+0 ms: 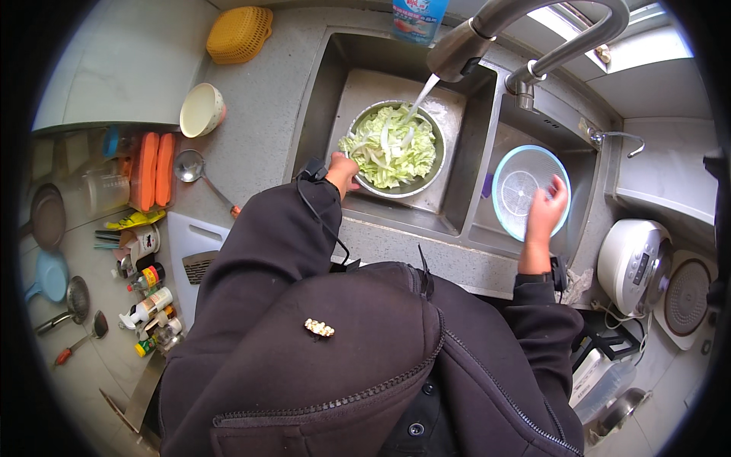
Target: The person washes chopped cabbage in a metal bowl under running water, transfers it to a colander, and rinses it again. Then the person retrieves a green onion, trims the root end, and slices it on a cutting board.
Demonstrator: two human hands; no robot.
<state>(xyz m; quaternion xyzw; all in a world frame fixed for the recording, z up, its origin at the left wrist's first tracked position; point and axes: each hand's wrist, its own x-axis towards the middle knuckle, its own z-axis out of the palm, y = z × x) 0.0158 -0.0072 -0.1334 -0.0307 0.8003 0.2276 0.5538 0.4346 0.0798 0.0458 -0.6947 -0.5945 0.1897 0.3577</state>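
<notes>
Water runs from the pull-down faucet [457, 54] into a round metal basin [441, 149] heaped with cut cabbage leaves [394, 145]. The basin stands in the larger left sink bowl. My left hand [344, 172] is at the basin's lower left rim, its fingers against the rim, partly hidden by it; whether it grips the rim is hard to tell. In the smaller right sink bowl sits a mesh strainer with a light blue rim [517, 188]. Above its right side is my right hand [547, 207], fingers apart and holding nothing.
A yellow plastic basket [239, 34], a bowl [201, 111] and a metal ladle [190, 165] lie on the left counter. A white cutting board [184, 240] is nearer me. Behind the sink stands a blue detergent pouch [420, 21]. A rice cooker [628, 265] is at the right.
</notes>
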